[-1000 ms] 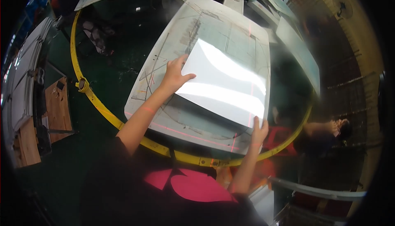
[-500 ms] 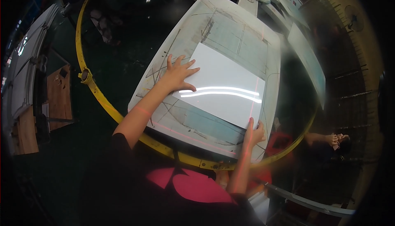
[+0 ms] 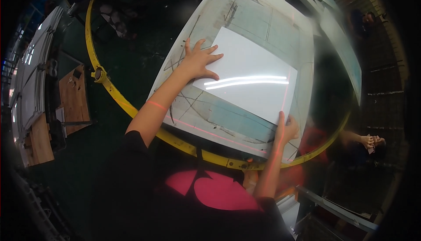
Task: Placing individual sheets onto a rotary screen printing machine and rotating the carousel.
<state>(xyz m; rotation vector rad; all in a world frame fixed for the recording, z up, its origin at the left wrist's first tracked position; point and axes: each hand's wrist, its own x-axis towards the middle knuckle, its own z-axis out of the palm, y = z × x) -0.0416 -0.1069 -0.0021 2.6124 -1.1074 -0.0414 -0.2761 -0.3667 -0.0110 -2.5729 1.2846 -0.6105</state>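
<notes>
A glossy white rectangular sheet lies tilted on a large pale platen-like board with rounded corners, dark line marks and bluish patches. Two bright light streaks reflect off the sheet. My left hand is open, its fingers spread over the sheet's left edge and the board beside it. At the sheet's near right corner is my right hand, thumb up against the edge and the other fingers curled in. Part of its grip is hidden. Thin red light lines cross the board, the sheet and both my arms.
A yellow curved rail runs round the board's left and near sides. Stacked pale panels and a wooden tabletop stand at the left. More pale boards are at the right. Another person's hand shows at the far right.
The whole scene has shifted up and to the right in view. Sheet and left hand keep their places on the board. My right hand's fingers look more curled at the corner.
</notes>
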